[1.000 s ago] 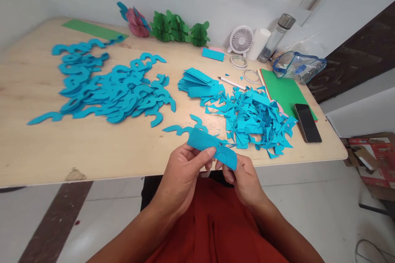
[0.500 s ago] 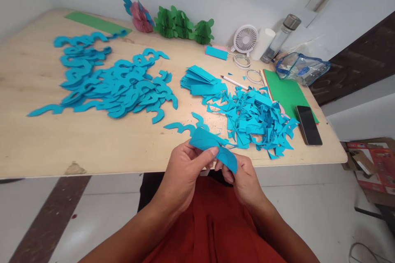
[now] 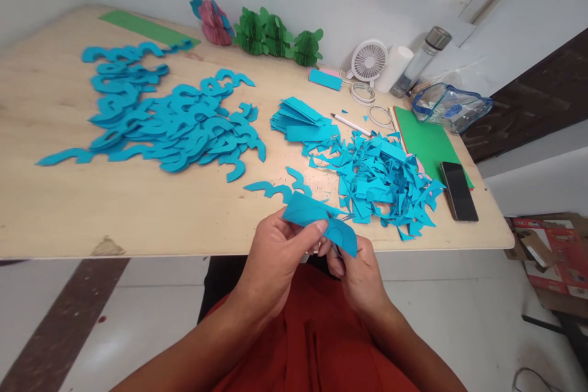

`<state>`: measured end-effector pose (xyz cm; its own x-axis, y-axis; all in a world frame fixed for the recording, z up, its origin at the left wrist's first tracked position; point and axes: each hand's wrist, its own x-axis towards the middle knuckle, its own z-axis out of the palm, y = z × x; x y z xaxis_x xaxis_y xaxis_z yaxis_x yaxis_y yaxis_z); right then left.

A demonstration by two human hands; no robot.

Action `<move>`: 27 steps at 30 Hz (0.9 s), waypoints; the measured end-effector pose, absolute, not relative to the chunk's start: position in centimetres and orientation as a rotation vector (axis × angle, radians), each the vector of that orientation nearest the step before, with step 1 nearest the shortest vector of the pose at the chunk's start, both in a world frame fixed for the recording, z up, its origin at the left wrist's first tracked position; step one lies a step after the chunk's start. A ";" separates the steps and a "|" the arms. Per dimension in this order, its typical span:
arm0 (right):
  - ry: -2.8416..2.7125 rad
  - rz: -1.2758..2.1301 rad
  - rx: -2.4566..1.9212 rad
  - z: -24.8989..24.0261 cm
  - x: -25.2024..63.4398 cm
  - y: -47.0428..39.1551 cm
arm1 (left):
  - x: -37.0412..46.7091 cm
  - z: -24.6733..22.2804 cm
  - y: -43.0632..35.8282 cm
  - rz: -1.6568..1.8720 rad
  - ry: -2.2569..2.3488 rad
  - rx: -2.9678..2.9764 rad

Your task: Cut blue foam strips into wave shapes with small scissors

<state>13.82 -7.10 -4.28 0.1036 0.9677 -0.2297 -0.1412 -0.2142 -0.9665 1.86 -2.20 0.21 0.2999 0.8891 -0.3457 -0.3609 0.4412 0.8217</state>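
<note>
My left hand (image 3: 280, 251) pinches a folded blue paper strip (image 3: 305, 209) with curved pencil lines on it, the thumb on top. My right hand (image 3: 361, 272) is closed below the strip's right end around scissors (image 3: 348, 217); only thin blade tips show past the paper, and the handles are mostly hidden. A cut runs into the strip's upper edge near the blades. Just beyond lie two wavy blue cutouts (image 3: 269, 188). A heap of blue paper scraps (image 3: 379, 180) is at the right, with a stack of uncut blue strips (image 3: 303, 119) behind.
Many wavy blue cutouts (image 3: 179, 122) are piled on the left of the table (image 3: 55, 208). Toward the right are a pencil (image 3: 351, 124), tape rolls (image 3: 362, 94), a small fan (image 3: 369, 61), a bottle (image 3: 422, 61), green paper (image 3: 427, 141) and a phone (image 3: 459, 192).
The blue strip has tilted slightly and its right end has shifted a little right and down. The cut at its upper edge looks wider. Both hands keep their grip.
</note>
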 end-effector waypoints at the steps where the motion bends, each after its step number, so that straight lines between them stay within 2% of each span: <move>1: -0.902 1.337 -1.312 -4.3 13.7 -7.1 | 1.9 0.2 -2.2 0.930 0.906 0.697; 27: -0.857 1.327 -1.288 -4.0 13.5 -7.2 | 1.7 0.1 -2.4 0.918 0.888 0.691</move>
